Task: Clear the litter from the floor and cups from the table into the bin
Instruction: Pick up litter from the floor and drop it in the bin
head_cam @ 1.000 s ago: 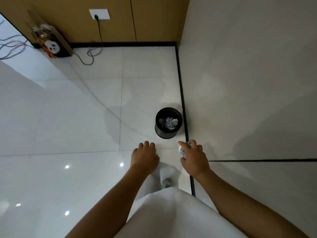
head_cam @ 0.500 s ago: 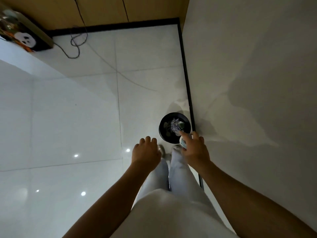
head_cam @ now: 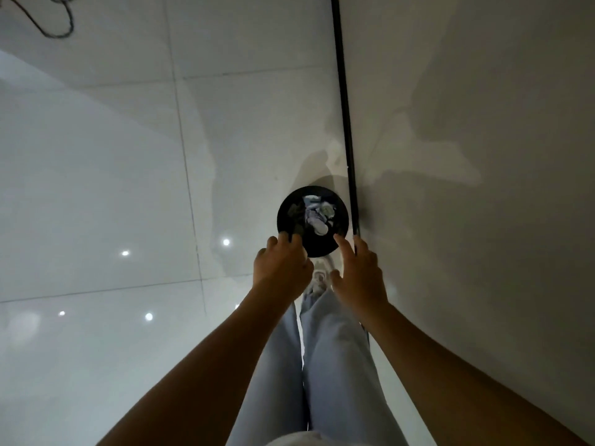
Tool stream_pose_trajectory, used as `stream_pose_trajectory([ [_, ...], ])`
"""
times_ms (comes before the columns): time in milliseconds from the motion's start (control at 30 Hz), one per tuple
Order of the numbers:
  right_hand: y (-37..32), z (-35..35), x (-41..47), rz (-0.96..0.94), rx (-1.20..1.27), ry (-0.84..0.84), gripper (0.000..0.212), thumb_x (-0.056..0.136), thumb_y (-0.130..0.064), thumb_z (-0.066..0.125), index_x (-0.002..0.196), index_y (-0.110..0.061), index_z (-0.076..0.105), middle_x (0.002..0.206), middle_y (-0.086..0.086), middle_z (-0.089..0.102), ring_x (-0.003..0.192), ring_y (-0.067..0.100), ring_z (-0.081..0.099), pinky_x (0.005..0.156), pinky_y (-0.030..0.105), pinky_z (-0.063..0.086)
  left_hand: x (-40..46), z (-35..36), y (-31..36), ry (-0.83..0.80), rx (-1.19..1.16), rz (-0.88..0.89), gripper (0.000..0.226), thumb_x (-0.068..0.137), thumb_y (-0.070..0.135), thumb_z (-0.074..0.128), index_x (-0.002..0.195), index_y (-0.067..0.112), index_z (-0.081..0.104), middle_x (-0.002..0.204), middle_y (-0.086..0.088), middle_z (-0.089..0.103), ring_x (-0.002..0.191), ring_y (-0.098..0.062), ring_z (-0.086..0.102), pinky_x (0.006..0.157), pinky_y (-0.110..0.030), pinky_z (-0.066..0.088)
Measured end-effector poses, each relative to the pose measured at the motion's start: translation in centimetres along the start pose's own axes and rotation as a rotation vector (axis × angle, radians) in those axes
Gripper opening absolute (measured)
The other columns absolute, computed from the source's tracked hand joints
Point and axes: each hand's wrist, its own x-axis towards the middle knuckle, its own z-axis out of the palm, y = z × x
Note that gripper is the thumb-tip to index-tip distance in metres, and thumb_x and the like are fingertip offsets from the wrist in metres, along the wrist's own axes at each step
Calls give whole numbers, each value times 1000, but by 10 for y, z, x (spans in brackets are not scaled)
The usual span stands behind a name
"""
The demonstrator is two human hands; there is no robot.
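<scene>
A round black bin (head_cam: 285, 206) stands on the white tiled floor, close to the wall's black skirting. Crumpled pale paper and a white cup (head_cam: 317, 218) lie inside it. My right hand (head_cam: 360, 272) hovers at the bin's near right rim, fingers spread, index stretched forward, with nothing in it. At the near left rim my left hand (head_cam: 281, 267) hangs with loosely curled fingers, and I see nothing held in it.
A black skirting strip (head_cam: 346, 123) runs along the grey wall (head_cam: 467, 156) on the right. A dark cable (head_cam: 56, 25) loops on the floor at the top left. My legs in light jeans (head_cam: 322, 365) and shoes (head_cam: 318, 280) stand just before the bin.
I have stepped up to the bin. The white cup that my right hand held is out of the hand, which has opened over the bin. The left hand has come forward to the rim.
</scene>
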Motion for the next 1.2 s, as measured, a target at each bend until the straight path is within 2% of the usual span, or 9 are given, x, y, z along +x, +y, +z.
stream_pose_trajectory([
  [100, 17, 2, 0, 59, 36, -23, 67, 95, -31, 55, 151, -30, 20, 159, 8, 16, 142, 29, 24, 111, 43, 36, 24, 9, 11, 4, 33, 9, 49, 93, 45, 50, 129, 13, 44, 119, -6, 55, 105, -21, 54, 76, -28, 43],
  [167, 25, 2, -1, 80, 27, -41, 67, 95, -36, 54, 151, -29, 18, 159, 8, 14, 142, 29, 25, 111, 42, 36, 40, 14, 18, -79, 15, 3, 65, 90, 54, 51, 138, 13, 37, 130, -9, 50, 117, -25, 50, 86, -35, 48],
  [267, 31, 0, -2, 84, 22, -31, 68, 94, -37, 55, 151, -29, 18, 158, 9, 16, 140, 28, 28, 108, 39, 37, 53, 16, 26, -236, -61, -36, 84, 86, 62, 52, 148, 13, 22, 147, -12, 35, 134, -30, 37, 101, -45, 45],
  [333, 29, -4, -2, 76, 9, -22, 67, 95, -35, 55, 151, -28, 19, 158, 8, 17, 139, 27, 30, 108, 38, 37, 49, 15, 28, -231, -31, -44, 76, 90, 60, 46, 147, 14, 26, 148, -11, 36, 134, -30, 36, 102, -45, 43],
  [467, 12, -17, -6, 22, -39, -30, 68, 94, -34, 56, 151, -26, 20, 156, 9, 22, 138, 27, 32, 107, 37, 39, 22, 1, 18, -110, 28, -11, 53, 96, 47, 42, 139, 14, 38, 136, -7, 48, 126, -24, 44, 100, -37, 41],
  [667, -50, -52, -30, -150, -119, 5, 62, 93, -29, 57, 148, -22, 28, 152, 8, 31, 136, 27, 34, 106, 36, 37, -35, -48, -3, -90, 98, -30, 49, 100, 44, 34, 138, 14, 38, 139, -7, 46, 130, -24, 40, 108, -35, 33],
  [800, -93, -70, -54, -265, -204, 4, 58, 95, -32, 52, 148, -19, 31, 152, 9, 32, 138, 28, 31, 111, 38, 34, -71, -82, -16, -61, 83, -91, 48, 100, 41, 33, 139, 13, 37, 141, -7, 44, 134, -24, 37, 112, -36, 28],
  [900, -121, -75, -74, -309, -279, -56, 60, 95, -28, 52, 149, -22, 27, 155, 7, 24, 141, 29, 24, 114, 41, 29, -100, -100, -25, -4, 52, -166, 45, 100, 40, 33, 136, 14, 40, 138, -6, 45, 131, -23, 39, 112, -35, 29],
  [1200, -161, -72, -143, -646, -518, -126, 54, 95, -22, 48, 146, -25, 29, 150, 4, 31, 134, 25, 32, 109, 36, 32, -199, -111, -31, 141, -148, -516, 42, 100, 39, 34, 131, 13, 44, 132, -6, 50, 125, -23, 43, 107, -34, 33],
])
